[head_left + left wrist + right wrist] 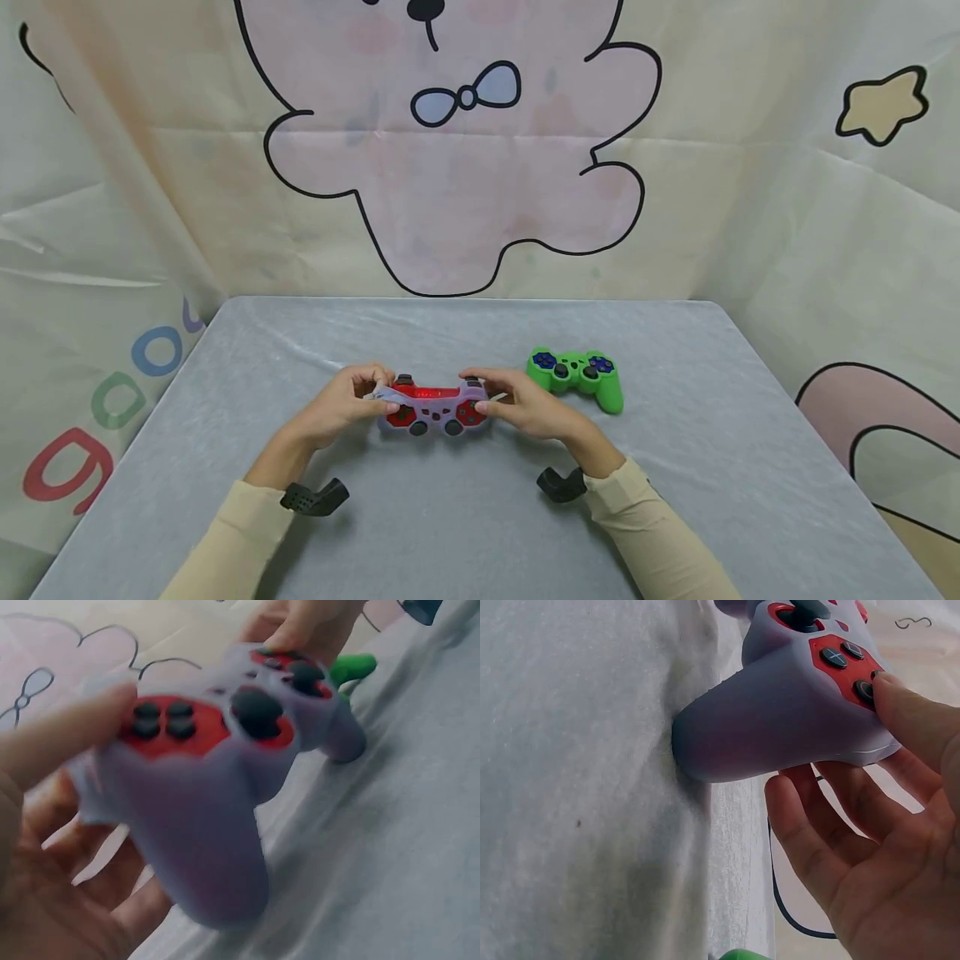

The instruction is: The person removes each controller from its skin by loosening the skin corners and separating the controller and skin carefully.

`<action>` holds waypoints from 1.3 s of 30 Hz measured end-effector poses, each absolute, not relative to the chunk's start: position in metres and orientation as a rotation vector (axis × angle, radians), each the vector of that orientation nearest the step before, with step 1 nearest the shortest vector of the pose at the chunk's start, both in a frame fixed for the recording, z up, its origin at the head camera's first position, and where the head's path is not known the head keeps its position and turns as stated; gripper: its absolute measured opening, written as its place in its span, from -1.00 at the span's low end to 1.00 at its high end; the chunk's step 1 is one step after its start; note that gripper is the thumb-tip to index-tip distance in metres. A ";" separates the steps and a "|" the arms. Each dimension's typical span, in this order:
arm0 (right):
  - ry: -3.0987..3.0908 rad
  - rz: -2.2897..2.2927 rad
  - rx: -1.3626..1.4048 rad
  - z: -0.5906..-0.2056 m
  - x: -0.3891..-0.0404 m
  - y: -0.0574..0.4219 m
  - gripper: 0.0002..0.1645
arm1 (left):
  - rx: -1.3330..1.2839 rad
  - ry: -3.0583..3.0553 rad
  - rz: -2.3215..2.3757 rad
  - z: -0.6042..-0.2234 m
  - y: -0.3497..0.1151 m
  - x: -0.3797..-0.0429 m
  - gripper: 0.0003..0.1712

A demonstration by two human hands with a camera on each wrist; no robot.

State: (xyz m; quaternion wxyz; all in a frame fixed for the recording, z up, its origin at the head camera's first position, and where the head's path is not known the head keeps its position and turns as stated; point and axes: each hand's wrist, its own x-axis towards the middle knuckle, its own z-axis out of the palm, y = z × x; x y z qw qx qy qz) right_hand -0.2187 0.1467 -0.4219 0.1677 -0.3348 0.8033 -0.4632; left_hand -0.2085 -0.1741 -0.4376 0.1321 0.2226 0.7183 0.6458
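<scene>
Holding the red controller [429, 392] takes both my hands, one at each side. It is about midway between the left and right edges of the worktop [442, 533], with the far edge beyond it. A soft, see-through purple cover [437, 407] goes around it, and red shows through the gaps. My left hand [339, 410] is clamped on the left end, thumb on the front by the arrow buttons [163, 720] and fingers bent behind. My right hand [534, 407] is clamped on the other end the same way, thumb by the round buttons [845, 658]. The controller tips toward me, so the two thumbsticks [418, 428] face my side. A bit of cover sticks out by my left fingers, so I think that corner needs the most care. To work it well, I should pinch just the soft rim, pull both corners slowly and evenly, and not squash the buttons. If one side gets a big tug, the cover could twist or catch on a thumbstick. The green controller [576, 372] lies near my right hand, toward the worktop's far right corner, so my right elbow and fingers should mind it.
</scene>
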 end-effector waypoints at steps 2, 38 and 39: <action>2.284 -1.316 -0.944 -0.422 -0.219 0.147 -0.41 | 0.611 2.004 1.882 -0.439 -0.178 -0.209 -0.78; 2.257 -1.394 -0.847 -0.423 -0.213 0.138 -0.44 | 0.498 2.123 1.527 -0.430 -0.184 -0.206 -0.20; 2.234 -1.405 -0.833 -0.423 -0.213 0.139 -0.45 | 0.504 2.116 1.530 -0.430 -0.184 -0.206 -0.20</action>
